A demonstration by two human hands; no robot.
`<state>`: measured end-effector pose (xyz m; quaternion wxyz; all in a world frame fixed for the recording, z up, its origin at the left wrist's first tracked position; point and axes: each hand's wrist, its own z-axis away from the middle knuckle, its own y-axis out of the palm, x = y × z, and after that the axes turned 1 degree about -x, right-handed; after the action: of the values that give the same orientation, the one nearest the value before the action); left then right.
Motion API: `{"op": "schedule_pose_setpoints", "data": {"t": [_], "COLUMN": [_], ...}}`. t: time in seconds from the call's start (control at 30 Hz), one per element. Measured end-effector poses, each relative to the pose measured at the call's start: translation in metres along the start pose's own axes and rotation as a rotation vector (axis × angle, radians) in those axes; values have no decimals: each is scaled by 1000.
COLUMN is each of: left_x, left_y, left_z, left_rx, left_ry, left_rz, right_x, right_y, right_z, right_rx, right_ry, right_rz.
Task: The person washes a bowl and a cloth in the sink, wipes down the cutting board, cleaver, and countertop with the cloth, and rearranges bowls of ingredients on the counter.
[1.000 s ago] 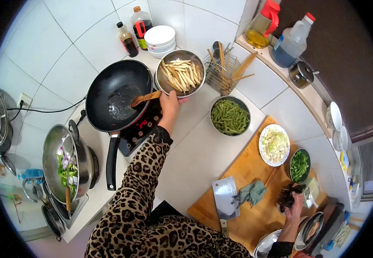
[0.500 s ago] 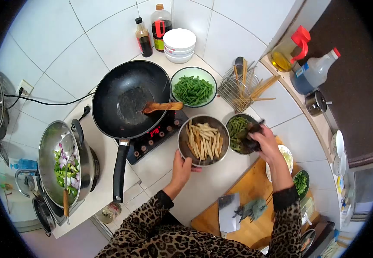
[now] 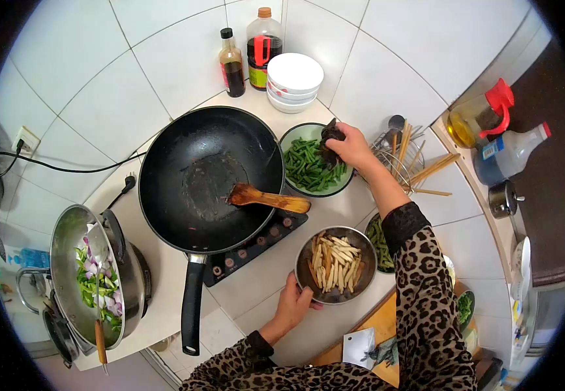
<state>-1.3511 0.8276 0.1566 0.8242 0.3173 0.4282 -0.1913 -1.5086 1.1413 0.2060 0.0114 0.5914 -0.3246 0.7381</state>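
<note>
My left hand (image 3: 290, 305) grips the rim of a metal bowl (image 3: 303, 277) that holds pale cut strips (image 3: 336, 262). In my right hand (image 3: 353, 148) is a dark, clumped food (image 3: 331, 140), held over the right side of a white bowl (image 3: 290, 139) of green bean pieces (image 3: 308, 164). To the left, a black wok (image 3: 210, 176) rests on the induction cooker (image 3: 256, 246), with a wooden spatula (image 3: 270, 198) lying across its rim. Partly behind my right sleeve stands another bowl of duller green beans (image 3: 380, 244).
A steel pot (image 3: 64, 274) with chopped onion and green pepper stands at the left. White bowls (image 3: 295, 73) and sauce bottles (image 3: 232, 65) line the back. A wire chopstick holder (image 3: 393, 156) is at the right. The cleaver (image 3: 356, 347) and a cloth lie on the cutting board (image 3: 381, 319).
My right hand has moved from over the duller beans to the white bowl, still carrying the dark food. The metal bowl remains in my left hand. The camera view has shifted.
</note>
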Motion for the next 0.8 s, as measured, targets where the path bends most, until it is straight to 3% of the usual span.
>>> {"op": "schedule_pose_setpoints", "data": {"t": [0.03,0.1,0.2,0.3,0.47,0.57,0.7,0.8], "left_x": [-1,1,6,4,3,-2,0,-8], "left_y": [1,1,0,-1,-1,1,0,-1], "left_z": [0,0,0,0,0,-2,-4,-3], "left_rx": [19,13,38,78,70,78,67,87], "left_ry": [14,11,-1,-36,-46,-20,1,-9], "left_rz": [-19,8,-2,-55,-71,-62,-68,-123], "right_x": [-6,-15,-16,-6,9,-26,-26,-7], "right_y": [4,12,28,29,5,16,32,10], "right_z": [-7,-14,-19,-20,-33,-50,-30,-25], "right_rx": [-31,1,219,284,487,480,288,285], "right_ry": [-170,-214,-352,-293,-305,-475,-357,-416], "right_rz": [223,276,902,958,713,640,644,612]}}
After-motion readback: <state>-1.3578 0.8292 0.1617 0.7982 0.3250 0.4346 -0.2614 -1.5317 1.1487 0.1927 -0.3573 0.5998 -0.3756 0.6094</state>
